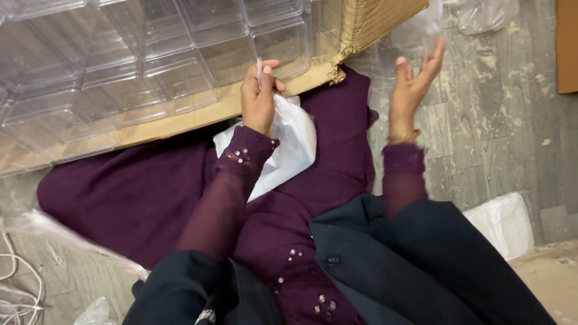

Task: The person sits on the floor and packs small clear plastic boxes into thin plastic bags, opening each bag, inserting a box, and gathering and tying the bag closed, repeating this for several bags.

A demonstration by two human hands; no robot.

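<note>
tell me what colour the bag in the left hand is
White, held by the left hand; the bag shows best in the head view.

- The clear plastic boxes (pixel 138 60) are cut off by the top and left edges.
- The white bag (pixel 289 147) is partly hidden behind the left hand (pixel 259 99).
- The right hand (pixel 412 90) is motion-blurred; whatever thin film it touches is unclear.
- The white cable (pixel 15 283) runs off the lower left.

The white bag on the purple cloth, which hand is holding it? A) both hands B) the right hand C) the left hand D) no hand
C: the left hand is pinched shut on the top of the white bag, while the right hand is held open in the air beside it, touching nothing.
</note>
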